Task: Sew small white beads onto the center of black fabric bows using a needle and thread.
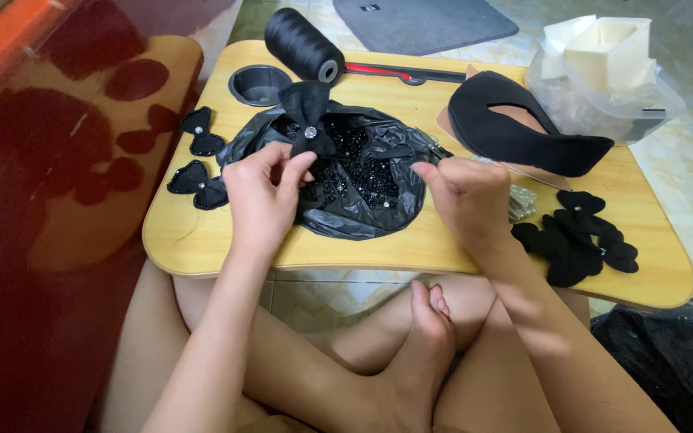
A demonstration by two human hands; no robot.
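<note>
Hard to tell what our right hand is pinching, it's closed up and whatever's in there is hidden, maybe thread, can't say. Our left hand has the black fabric bow clamped by its lower edge, held above the black plastic bag full of beads. Two finished bows sit left on the lap table, one thread spool up top, and a pile of black petal pieces we can't really count.
</note>
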